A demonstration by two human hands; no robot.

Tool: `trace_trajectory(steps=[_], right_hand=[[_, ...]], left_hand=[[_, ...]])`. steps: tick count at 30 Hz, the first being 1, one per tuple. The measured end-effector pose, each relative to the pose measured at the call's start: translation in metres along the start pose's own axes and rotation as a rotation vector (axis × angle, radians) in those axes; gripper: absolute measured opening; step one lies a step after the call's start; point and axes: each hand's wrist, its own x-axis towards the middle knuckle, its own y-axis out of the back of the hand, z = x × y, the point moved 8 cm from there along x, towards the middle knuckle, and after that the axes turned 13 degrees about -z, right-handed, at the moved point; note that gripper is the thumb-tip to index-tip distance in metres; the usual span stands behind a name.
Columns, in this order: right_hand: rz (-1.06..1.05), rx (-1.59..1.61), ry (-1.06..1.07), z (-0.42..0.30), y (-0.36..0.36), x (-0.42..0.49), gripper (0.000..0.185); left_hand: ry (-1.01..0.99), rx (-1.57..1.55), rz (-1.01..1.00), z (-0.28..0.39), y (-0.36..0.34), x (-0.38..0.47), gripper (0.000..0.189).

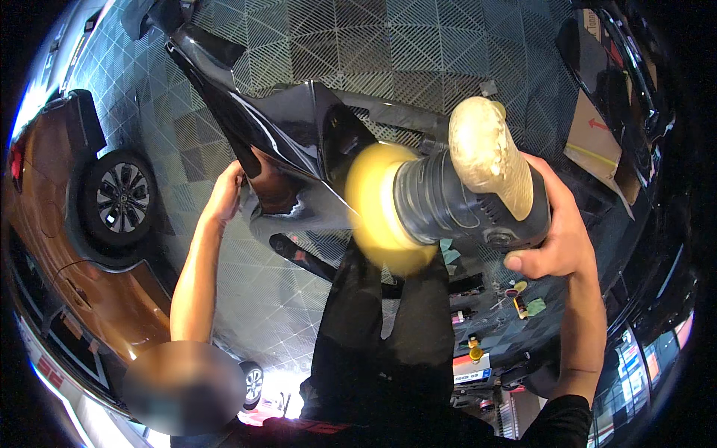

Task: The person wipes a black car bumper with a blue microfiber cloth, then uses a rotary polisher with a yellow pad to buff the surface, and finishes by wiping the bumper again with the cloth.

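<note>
My right hand (552,224) is closed around the rear body of a black power polisher (470,190), whose front handle is wrapped in worn, pale covering. Its round yellow foam pad (375,207) looks blurred and lies against or just over the right end of a glossy black car body panel (291,129), probably a bumper part; contact is hard to tell. At the panel's left edge is my left hand (228,190), fingers curled on that edge and partly hidden by it. The panel reflects light and stretches up to the upper left, in front of my black-trousered legs.
An orange-brown car (73,241) with a black alloy wheel stands at left. On the patterned tile floor (347,33) lie another dark trim piece (302,257), green cloth-like scraps (536,306) and small bottles. Cardboard (594,134) and a dark glossy car body (627,280) are at right.
</note>
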Motion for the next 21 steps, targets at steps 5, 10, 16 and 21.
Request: trace_trajectory(steps=[5,10,16,21], right_hand=[[-0.034,-0.081,0.008,0.002,-0.002,-0.009,0.106],[-0.063,-0.124,-0.001,0.006,-0.007,-0.015,0.104],[-0.039,-0.114,0.029,0.01,-0.008,-0.019,0.102],[-0.021,-0.144,0.078,0.0,-0.006,-0.009,0.103]], left_hand=[[0.077,0.049,0.114,0.009,-0.002,-0.008,0.038],[0.093,0.019,0.132,0.006,0.007,-0.011,0.039],[0.02,0.061,0.074,0.015,-0.007,-0.008,0.035],[0.017,0.02,-0.025,0.003,0.002,-0.004,0.036]])
